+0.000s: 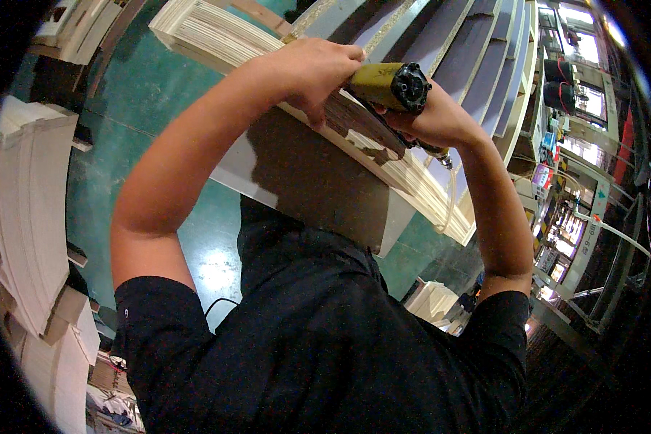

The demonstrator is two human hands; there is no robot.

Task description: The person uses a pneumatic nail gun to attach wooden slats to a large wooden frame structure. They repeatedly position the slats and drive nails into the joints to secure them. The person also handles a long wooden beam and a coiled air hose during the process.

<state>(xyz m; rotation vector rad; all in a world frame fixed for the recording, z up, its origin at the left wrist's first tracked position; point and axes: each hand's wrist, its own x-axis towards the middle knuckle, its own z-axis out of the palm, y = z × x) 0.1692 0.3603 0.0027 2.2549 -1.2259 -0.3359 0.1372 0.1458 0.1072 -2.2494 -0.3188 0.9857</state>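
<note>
My right hand [441, 119] is wrapped round the grip of a yellow-green nail gun [380, 84] with a black ribbed end cap; a fitting and a pale air hose [450, 195] hang below that hand. Close to the gun's left side, my left hand [318, 69] rests over the near edge of a wooden frame [412, 184], thumb and fingers apart. Its fingertips lie beside the gun, and what they touch is partly hidden. Under both hands the frame's layered pale wood edge runs from upper left to lower right. The gun's nose is hidden.
Long grey-violet boards with rough edges [448, 47] spread beyond the frame. A brown panel [311, 173] stands below it, in front of me. Stacked curved pale wood parts [36, 202] line the left side. Green floor [134, 108] shows between. Shelving and machinery fill the right.
</note>
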